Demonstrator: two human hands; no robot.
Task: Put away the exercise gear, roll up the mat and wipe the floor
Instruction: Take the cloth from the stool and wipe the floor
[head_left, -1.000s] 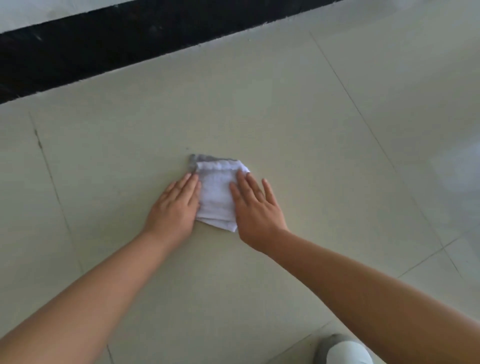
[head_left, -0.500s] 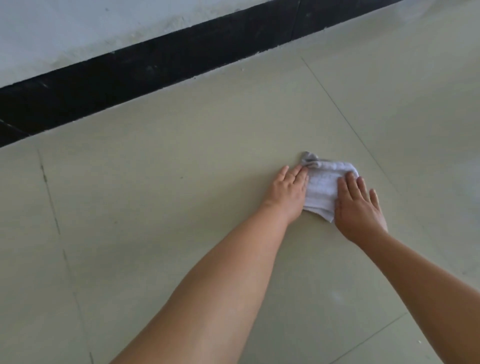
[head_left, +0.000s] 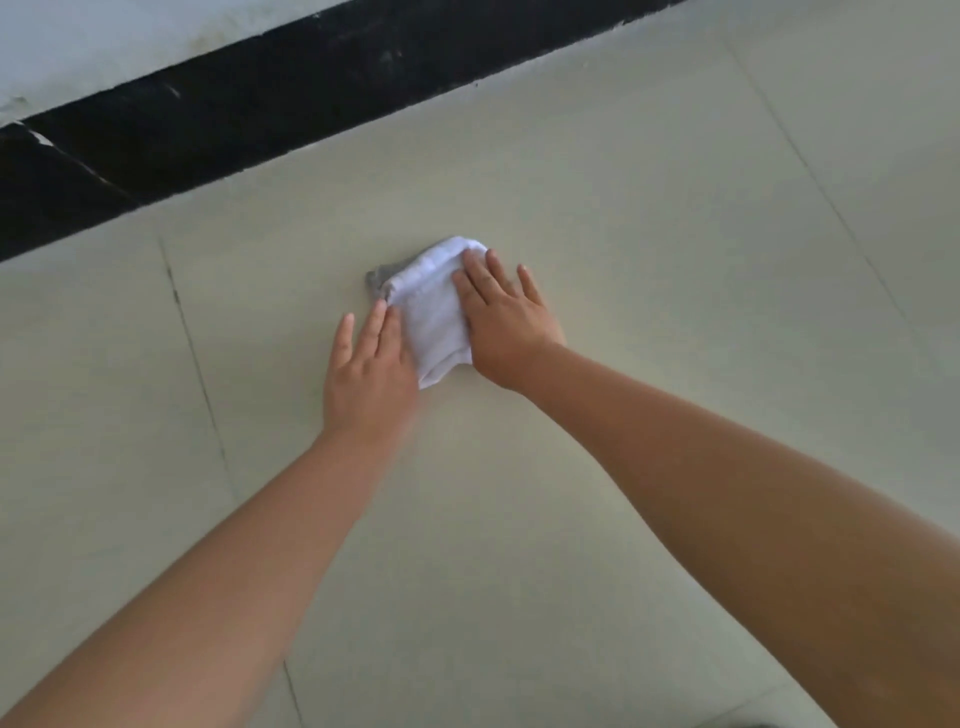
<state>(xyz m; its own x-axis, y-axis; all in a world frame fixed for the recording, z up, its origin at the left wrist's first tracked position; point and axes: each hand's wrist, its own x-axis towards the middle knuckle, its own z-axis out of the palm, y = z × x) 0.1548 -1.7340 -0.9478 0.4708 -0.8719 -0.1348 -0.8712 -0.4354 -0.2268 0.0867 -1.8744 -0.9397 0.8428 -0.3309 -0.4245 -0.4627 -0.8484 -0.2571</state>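
Observation:
A folded white cloth (head_left: 434, 312) with a grey corner lies flat on the pale tiled floor (head_left: 649, 260). My left hand (head_left: 369, 374) presses on its left lower edge, fingers flat and slightly spread. My right hand (head_left: 504, 317) presses on its right side, fingers flat over the cloth's upper right corner. Both palms face down and both arms reach forward. No exercise gear or mat is in view.
A black skirting band (head_left: 291, 98) runs diagonally along the base of a white wall (head_left: 78, 47) at the top left. Tile joints (head_left: 192, 353) cross the floor on the left and right.
Both hands have slid the cloth back leftwards across the floor after a sweep to the right. The cloth now sits more tilted, and the view has shifted.

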